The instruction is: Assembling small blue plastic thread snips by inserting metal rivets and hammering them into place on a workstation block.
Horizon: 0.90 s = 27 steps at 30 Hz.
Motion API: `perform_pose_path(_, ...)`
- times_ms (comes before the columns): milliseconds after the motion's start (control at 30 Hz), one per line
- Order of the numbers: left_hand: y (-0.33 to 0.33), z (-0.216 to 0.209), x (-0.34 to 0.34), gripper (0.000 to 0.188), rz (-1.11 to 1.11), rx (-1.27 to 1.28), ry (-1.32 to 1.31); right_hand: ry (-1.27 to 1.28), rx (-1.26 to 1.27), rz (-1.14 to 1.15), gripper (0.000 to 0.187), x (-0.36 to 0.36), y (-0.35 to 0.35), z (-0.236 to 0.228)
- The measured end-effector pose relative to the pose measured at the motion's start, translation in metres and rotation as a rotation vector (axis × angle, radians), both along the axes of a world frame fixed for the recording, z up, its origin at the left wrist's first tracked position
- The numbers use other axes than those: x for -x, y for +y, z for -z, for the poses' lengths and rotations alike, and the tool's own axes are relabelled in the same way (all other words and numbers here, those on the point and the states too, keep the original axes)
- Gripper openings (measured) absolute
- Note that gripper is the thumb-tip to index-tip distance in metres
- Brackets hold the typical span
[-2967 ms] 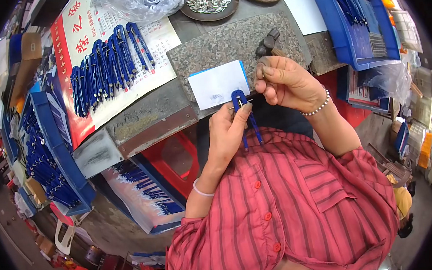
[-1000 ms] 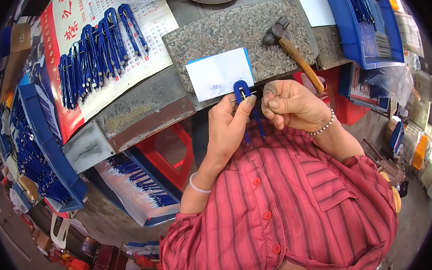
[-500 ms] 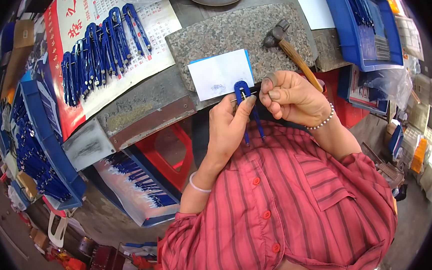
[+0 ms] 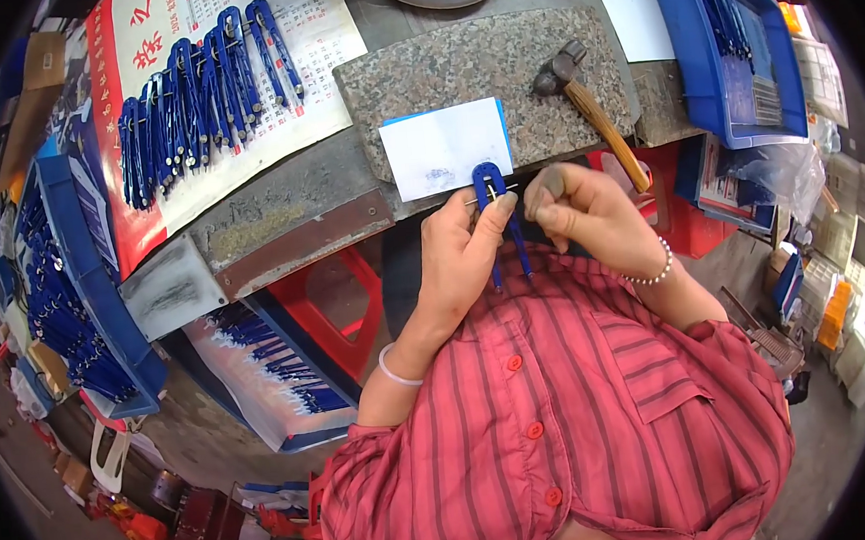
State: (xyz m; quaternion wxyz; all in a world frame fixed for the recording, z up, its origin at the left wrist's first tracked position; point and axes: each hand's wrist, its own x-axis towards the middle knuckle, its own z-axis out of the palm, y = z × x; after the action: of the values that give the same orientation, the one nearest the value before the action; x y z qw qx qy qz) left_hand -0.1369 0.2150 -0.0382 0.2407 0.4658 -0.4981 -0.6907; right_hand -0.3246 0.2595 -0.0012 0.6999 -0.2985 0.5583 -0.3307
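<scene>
Mostly, the middle of the blue tool (image 4: pixel 487 178) is hidden behind the left hand (image 4: pixel 455 260), which pinches it between thumb and fingers at the bench's near edge, in front of the white paper (image 4: pixel 444 149). Its rounded, U-shaped top shows above the thumb, two slim legs hang below against the striped shirt (image 4: pixel 603 409), and a thin pin crosses it. Just beside, the right hand (image 4: pixel 600 223) is curled, fingertips close together; whether they hold anything I cannot tell. Under the paper lies a speckled slab (image 4: pixel 384 83), with a hammer (image 4: pixel 597 118) across its right edge. Beyond, two dishes (image 4: pixel 434 2) of small metal parts are cut off.
</scene>
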Motion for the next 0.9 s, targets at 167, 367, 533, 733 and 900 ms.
perform_pose_path(167, 0.002, -0.004, 0.0, 0.026, 0.011, -0.09, 0.028, 0.263, 0.323, -0.107, 0.015, -0.014, 0.013, 0.007)
perform_pose_path(367, 0.004, 0.004, 0.002, 0.031, -0.031, -0.016, 0.06, 0.291, 0.311, -0.211, 0.016, -0.02, 0.012, 0.003)
perform_pose_path(533, 0.006, 0.005, 0.004, 0.029, -0.064, -0.027, 0.073, 0.353, 0.291, -0.236, 0.018, -0.019, 0.008, -0.003)
perform_pose_path(733, 0.005, 0.003, 0.003, 0.023, -0.035, -0.071, 0.083, 0.383, 0.319, -0.254, 0.018, -0.019, 0.006, -0.004)
perform_pose_path(900, 0.006, 0.006, 0.004, 0.028, -0.064, -0.07, 0.093, 0.377, 0.31, -0.262, 0.018, -0.019, 0.005, -0.004)
